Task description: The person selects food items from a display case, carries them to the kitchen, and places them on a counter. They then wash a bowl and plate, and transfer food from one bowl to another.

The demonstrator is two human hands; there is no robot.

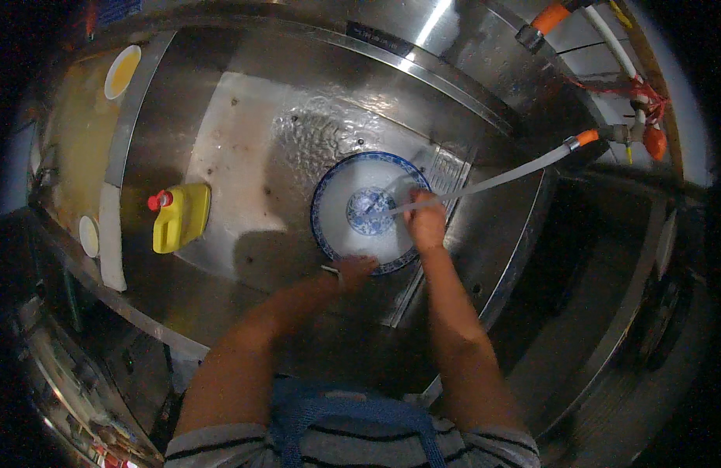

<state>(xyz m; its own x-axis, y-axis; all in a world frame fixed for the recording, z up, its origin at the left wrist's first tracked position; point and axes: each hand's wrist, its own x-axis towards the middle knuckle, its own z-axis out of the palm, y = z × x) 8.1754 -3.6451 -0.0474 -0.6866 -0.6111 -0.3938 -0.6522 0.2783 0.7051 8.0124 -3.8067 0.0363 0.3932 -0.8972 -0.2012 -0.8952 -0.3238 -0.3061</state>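
Observation:
A large round dish (328, 196) with a blue patterned rim and a blue floral centre lies in the metal sink (231, 158). My right hand (426, 219) is closed around a pale hose (500, 177) above the dish's right side. The hose's free end points at the floral centre; any water leaving it is too blurred to make out. At the near rim of the dish is my left hand (355, 270), slightly blurred, its fingers over the edge. A pale band circles the left wrist.
A yellow jug with a red cap (190, 216) stands at the sink's left. Beyond the left divider are a white bowl of yellow contents (123, 72) and a smaller white dish (89, 236). The hose joins an orange connector (587, 138). A slotted metal strip (448, 169) lies beside the large dish.

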